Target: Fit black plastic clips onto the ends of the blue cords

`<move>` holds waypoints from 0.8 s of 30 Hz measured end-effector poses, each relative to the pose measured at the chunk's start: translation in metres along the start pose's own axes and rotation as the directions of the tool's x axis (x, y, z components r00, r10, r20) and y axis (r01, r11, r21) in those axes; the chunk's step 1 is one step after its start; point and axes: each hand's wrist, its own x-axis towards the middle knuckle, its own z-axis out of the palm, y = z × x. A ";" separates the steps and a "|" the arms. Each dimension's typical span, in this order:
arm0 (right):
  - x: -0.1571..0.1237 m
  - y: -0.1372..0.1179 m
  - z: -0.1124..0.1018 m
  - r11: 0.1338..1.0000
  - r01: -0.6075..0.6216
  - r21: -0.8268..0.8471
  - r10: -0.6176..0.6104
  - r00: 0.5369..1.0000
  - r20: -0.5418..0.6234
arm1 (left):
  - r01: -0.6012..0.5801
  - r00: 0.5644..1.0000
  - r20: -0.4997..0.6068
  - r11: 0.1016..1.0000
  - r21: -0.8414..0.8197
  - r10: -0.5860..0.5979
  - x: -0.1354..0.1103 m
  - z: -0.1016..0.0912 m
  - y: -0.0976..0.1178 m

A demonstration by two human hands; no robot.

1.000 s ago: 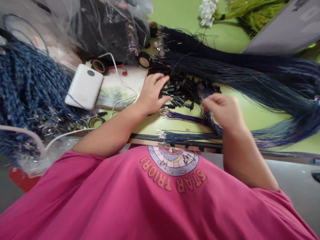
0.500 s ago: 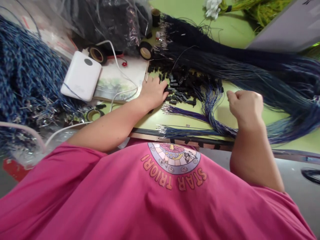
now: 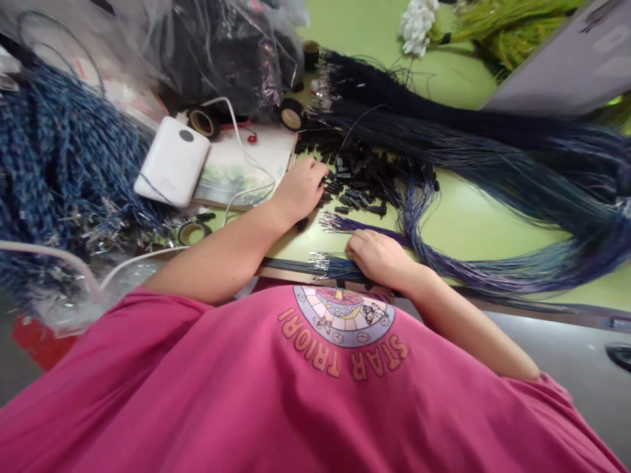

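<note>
My left hand (image 3: pixel 298 189) rests at the left edge of a pile of small black connector housings (image 3: pixel 367 177), with its fingers curled over one of them. My right hand (image 3: pixel 377 257) lies near the table's front edge on a bundle of blue wires with bare metal ends (image 3: pixel 330 265), its fingers bent and pinching at those wires. A second blue-purple wire bundle (image 3: pixel 345 225) lies just beyond it. Long dark blue wire bundles (image 3: pixel 493 164) sweep off to the right across the green table (image 3: pixel 473 223).
A white power bank (image 3: pixel 172 161) with a white cable sits on a printed booklet (image 3: pixel 236 167) to the left. Tape rolls (image 3: pixel 292 115) lie nearby. Heaps of blue twisted wire (image 3: pixel 54 164) and plastic bags (image 3: pixel 221 46) crowd the left and back.
My right hand has come down and to the left, from raised over the table beside the pile to the wire bundle at the front edge. The left hand stayed at the connector pile.
</note>
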 end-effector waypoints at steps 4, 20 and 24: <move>-0.004 0.010 -0.015 0.942 -0.148 0.301 0.182 0.980 -0.086 | 0.063 0.985 -0.139 0.958 -0.280 -0.106 0.001 -0.012 0.010; 0.027 0.011 -0.027 0.767 -0.089 0.635 0.328 0.905 -0.270 | 0.547 0.749 0.599 -0.245 -0.800 -0.282 0.004 -0.030 0.024; 0.026 0.014 -0.024 0.698 -0.149 0.700 0.471 0.832 -0.292 | 0.565 0.760 0.580 -0.140 -0.813 -0.294 -0.001 -0.023 0.027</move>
